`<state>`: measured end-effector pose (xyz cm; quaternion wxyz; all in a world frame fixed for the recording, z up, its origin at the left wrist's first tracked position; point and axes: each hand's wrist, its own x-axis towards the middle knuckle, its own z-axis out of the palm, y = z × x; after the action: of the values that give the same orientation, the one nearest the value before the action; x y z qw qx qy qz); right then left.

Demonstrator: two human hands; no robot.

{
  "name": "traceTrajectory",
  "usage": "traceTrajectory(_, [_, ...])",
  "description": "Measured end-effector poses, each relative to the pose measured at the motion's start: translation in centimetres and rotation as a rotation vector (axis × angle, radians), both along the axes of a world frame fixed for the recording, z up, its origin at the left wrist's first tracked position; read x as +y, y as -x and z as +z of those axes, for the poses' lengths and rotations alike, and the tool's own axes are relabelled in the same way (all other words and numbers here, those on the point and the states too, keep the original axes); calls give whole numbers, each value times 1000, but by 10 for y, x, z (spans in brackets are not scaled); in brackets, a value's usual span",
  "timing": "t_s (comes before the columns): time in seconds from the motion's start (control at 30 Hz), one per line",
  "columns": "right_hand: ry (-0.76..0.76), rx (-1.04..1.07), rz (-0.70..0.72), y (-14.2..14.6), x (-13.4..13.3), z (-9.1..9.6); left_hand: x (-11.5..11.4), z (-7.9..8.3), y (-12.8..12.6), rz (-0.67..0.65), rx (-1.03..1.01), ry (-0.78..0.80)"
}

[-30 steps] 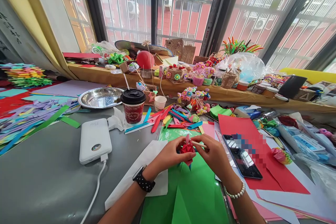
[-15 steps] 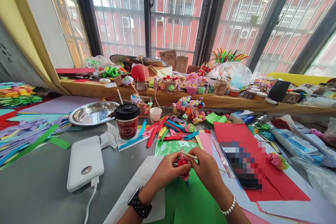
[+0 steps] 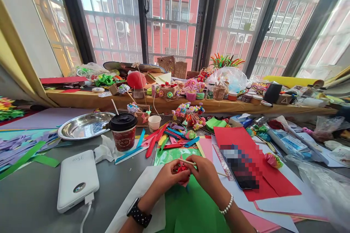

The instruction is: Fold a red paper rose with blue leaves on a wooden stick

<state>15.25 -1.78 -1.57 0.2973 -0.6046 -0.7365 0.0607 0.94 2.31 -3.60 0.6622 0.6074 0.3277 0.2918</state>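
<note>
Red folded-paper piece (image 3: 181, 169), held above a green sheet (image 3: 197, 205) at the lower centre of the table. The left hand (image 3: 167, 175) grasps it between thumb and fingers, which hide part of its form; a paler pink portion shows beneath the thumb. The right hand (image 3: 204, 174) pinches a thin pale stick (image 3: 188, 162), its end at the upper tip of the paper. A length of similar stick projects beyond the right hand; whether it is the same one cannot be told. A dark watch (image 3: 140, 214) encircles the left wrist, a beaded bracelet (image 3: 226, 204) the right.

Left of the green sheet lies a white sheet (image 3: 153, 187); to its right, a phone (image 3: 242, 182), partly pixelated, rests on red paper (image 3: 232, 138) near a pink paper flower (image 3: 273, 160). Beyond the hands are coloured paper strips (image 3: 155, 140), a small white cup (image 3: 154, 123) and a lidded drink cup (image 3: 125, 134). Farther left are a white power bank (image 3: 78, 178), with its cable attached, and a metal dish (image 3: 62, 133). Behind, a cloth-covered ledge (image 3: 90, 101) bearing crafts runs below barred windows (image 3: 175, 32).
</note>
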Motion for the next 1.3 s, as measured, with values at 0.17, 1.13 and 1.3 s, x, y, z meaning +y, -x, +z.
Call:
traceTrajectory(0.17, [4, -34, -18, 4, 0, 2, 1, 0, -1, 29, 11, 19])
traceTrajectory(1.13, [25, 131, 90, -4, -3, 5, -2, 8, 0, 22, 9, -45])
traceTrajectory(1.3, [41, 187, 118, -6, -2, 4, -4, 7, -1, 16, -35, -35])
